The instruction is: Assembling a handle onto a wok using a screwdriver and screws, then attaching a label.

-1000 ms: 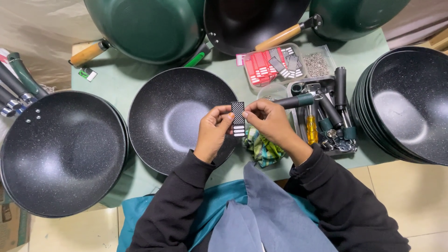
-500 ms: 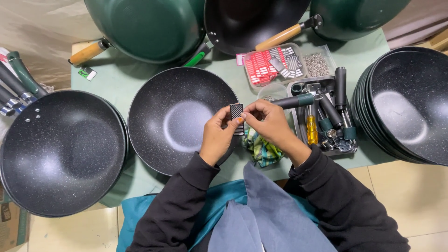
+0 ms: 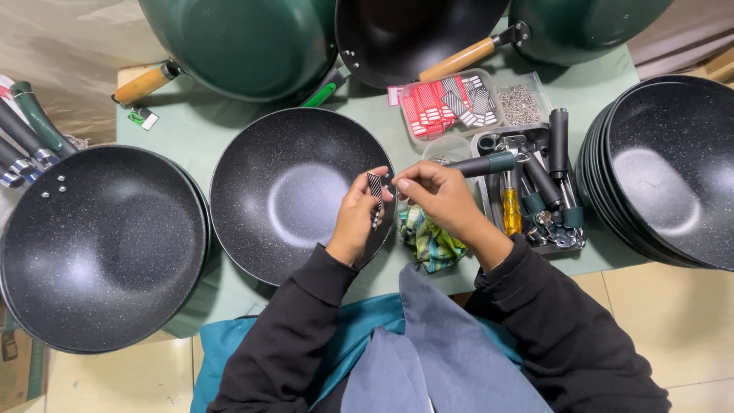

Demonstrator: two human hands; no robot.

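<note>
We have the middle pan on the table — pan stacks left and right of it, tool tray just right, sticker box behind-right.

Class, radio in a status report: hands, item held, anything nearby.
Left hand and right hand pinching small striped label. Held over black wok rim. Striped cloth just below; nothing blocking.

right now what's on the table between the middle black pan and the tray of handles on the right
In the head view, a crumpled green and yellow cloth lies between the middle black pan and the tray of handles, under the right hand.
</note>
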